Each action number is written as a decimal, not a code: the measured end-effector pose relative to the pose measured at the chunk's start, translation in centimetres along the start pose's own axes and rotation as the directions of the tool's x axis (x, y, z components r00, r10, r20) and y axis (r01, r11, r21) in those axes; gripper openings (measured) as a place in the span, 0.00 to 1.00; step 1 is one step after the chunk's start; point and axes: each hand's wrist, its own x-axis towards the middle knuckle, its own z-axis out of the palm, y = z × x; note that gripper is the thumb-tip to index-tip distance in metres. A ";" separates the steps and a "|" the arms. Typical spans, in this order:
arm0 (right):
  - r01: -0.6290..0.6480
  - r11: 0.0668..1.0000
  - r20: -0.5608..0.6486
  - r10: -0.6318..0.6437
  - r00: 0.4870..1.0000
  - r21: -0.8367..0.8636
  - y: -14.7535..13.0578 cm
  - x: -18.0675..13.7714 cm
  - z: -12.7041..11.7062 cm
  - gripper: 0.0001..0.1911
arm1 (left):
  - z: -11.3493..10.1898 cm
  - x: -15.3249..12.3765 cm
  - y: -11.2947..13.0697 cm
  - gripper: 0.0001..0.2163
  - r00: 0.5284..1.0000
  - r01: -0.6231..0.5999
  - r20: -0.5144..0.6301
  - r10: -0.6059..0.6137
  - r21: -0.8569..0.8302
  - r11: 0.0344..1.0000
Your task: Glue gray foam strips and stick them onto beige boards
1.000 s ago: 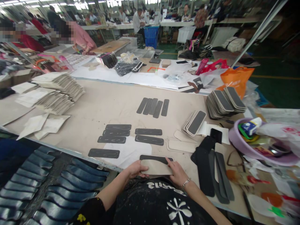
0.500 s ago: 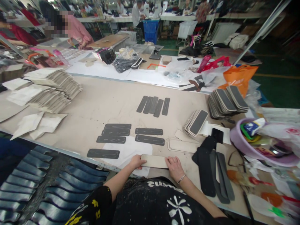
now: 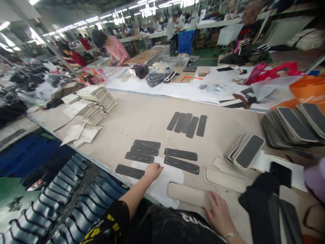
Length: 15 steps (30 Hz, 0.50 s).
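Observation:
My left hand (image 3: 153, 171) hovers over the white sheet (image 3: 169, 178), fingers curled together and nothing visible in them. It covers the right end of one dark, glossy strip (image 3: 130, 171); its fingertips are near the left end of another dark strip (image 3: 181, 165). A beige rounded strip (image 3: 186, 193) with a thin dark edge lies flat at the table's front. On its right end rests my right hand (image 3: 218, 210), fingers spread. Several more dark strips (image 3: 146, 144) lie left of centre, and a row of them (image 3: 187, 123) lies farther back.
Beige strips (image 3: 225, 179) and a stack of grey-faced pieces (image 3: 245, 152) lie to the right, with larger stacks (image 3: 291, 127) behind. Black pieces (image 3: 261, 200) lie near my right arm. Pale stacked sheets (image 3: 93, 103) stand at left. Dark curved pieces (image 3: 63, 193) fill the space below the table edge.
My left hand has let go of the beige strip and moved up and left towards the dark strips. My right hand has flattened on the strip's right end. The view has turned left.

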 end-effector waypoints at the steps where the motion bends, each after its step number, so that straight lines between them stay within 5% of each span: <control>1: 0.010 1.000 -0.027 -0.009 1.000 0.017 0.2 -0.3 0.2 0.31 | -1.3 1.4 -0.5 0.17 0.999 0.012 -0.038 -0.011 0.017 1.000; 6: -0.020 0.999 -0.079 0.022 0.997 0.039 0.2 -1.1 0.0 0.29 | -5.3 8.2 -1.5 0.15 0.992 0.058 -0.121 -0.046 0.098 0.993; 15: -0.184 0.982 -0.063 0.187 0.980 0.047 -0.1 -2.4 0.1 0.24 | -4.9 13.7 0.8 0.10 1.000 0.007 -0.003 -0.006 0.233 0.972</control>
